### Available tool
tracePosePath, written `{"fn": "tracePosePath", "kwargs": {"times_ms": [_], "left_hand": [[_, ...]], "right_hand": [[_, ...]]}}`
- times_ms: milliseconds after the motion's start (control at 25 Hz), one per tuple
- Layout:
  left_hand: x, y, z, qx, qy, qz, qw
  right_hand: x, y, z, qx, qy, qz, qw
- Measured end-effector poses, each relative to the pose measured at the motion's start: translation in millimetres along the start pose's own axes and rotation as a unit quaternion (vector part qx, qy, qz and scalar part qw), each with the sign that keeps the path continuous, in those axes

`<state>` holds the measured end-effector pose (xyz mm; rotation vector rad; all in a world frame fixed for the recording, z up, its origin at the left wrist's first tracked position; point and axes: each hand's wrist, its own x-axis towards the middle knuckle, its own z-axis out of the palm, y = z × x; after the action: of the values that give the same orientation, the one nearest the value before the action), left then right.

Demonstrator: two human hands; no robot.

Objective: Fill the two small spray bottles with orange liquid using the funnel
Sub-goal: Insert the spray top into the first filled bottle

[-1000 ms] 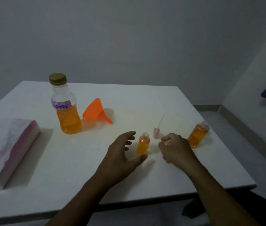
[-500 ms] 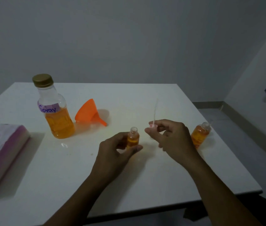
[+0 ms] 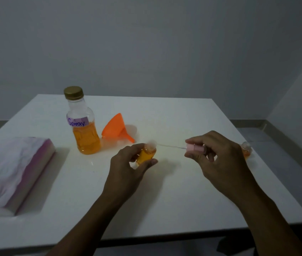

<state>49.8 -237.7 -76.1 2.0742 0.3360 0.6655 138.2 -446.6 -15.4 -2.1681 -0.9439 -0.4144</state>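
My left hand (image 3: 128, 167) grips a small spray bottle (image 3: 145, 154) full of orange liquid, tilted with its open neck toward the right, above the white table (image 3: 165, 200). My right hand (image 3: 218, 157) pinches the pink spray cap (image 3: 195, 147); its thin clear tube points left, toward the bottle's neck. A second small bottle (image 3: 246, 149) with orange liquid stands behind my right hand, mostly hidden. The large bottle (image 3: 83, 124) labelled "Spray", gold cap on, is half full of orange liquid. The orange funnel (image 3: 116, 129) lies on its side beside it.
A soft pack of tissues (image 3: 11, 174) in pink and white wrap lies at the table's left. The table's right edge drops to the floor, with a wall corner beyond it.
My left hand closed on the small bottle and lifted and tilted it. My right hand picked up the pink spray cap and turned it so the tube points left at the bottle.
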Motion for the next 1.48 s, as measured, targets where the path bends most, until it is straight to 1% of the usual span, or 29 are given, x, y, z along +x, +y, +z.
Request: {"fn": "tracePosePath", "kwargs": {"times_ms": [160,280,400,560,600,640,720,840,880,960,1040,1080,1200,1240,1280,1360,1400,1480], "left_hand": [[-0.4,-2.1,-2.0,0.018,-0.002,0.013,1.0],[-2.0,-3.3,0.4,0.039,-0.013,0.026,0.999],[-4.6,-4.1,4.0,0.055,-0.03,0.039,0.997],[-6.9,-0.1,8.9,0.07,-0.047,0.069,0.994],[-7.4,1.1,9.4,0.073,-0.053,0.072,0.993],[-7.9,1.7,9.9,0.075,-0.056,0.075,0.993],[-8.6,1.5,9.7,0.082,-0.059,0.083,0.991],[-10.4,1.4,9.0,0.083,-0.07,0.09,0.99],[-10.0,1.3,9.1,0.084,-0.073,0.091,0.99],[-8.1,0.2,8.7,0.088,-0.075,0.093,0.989],[-6.4,-2.0,7.2,0.096,-0.074,0.099,0.988],[-5.9,-3.0,6.3,0.101,-0.076,0.103,0.987],[-6.4,-3.9,4.9,0.106,-0.087,0.103,0.985],[-6.0,-4.2,4.4,0.109,-0.089,0.103,0.985],[-5.3,-4.3,3.8,0.112,-0.09,0.103,0.984],[-3.7,-4.9,2.1,0.117,-0.089,0.098,0.984],[-2.9,-5.6,1.2,0.119,-0.086,0.098,0.984],[-2.7,-5.9,0.0,0.121,-0.084,0.098,0.984]], "right_hand": [[2.8,-1.2,0.8,-0.02,0.015,-0.03,0.999],[10.2,-6.4,5.2,-0.035,0.021,-0.077,0.996],[17.1,-7.0,11.7,-0.037,-0.01,-0.135,0.99],[20.6,-10.0,25.4,-0.015,-0.088,-0.151,0.984],[20.9,-9.8,28.0,-0.004,-0.104,-0.143,0.984],[20.6,-9.9,29.1,0.012,-0.115,-0.116,0.986],[19.0,-11.7,28.3,0.031,-0.14,-0.025,0.989],[18.6,-8.2,26.5,-0.022,-0.145,0.059,0.987],[19.4,-8.8,24.3,-0.021,-0.149,0.069,0.986],[18.8,-8.5,18.6,0.01,-0.185,0.072,0.98],[16.2,-7.2,17.6,0.045,-0.202,0.046,0.977],[15.0,-6.1,19.0,0.041,-0.198,0.036,0.979],[16.2,-6.6,22.4,-0.007,-0.163,0.084,0.983],[16.7,-5.0,22.0,-0.009,-0.168,0.091,0.982],[16.5,-6.7,20.8,0.011,-0.171,0.092,0.981],[13.8,-10.1,23.4,0.057,-0.182,0.061,0.98],[12.8,-10.8,27.1,0.049,-0.182,0.053,0.981],[13.3,-12.3,31.7,0.025,-0.154,0.082,0.984]]}}
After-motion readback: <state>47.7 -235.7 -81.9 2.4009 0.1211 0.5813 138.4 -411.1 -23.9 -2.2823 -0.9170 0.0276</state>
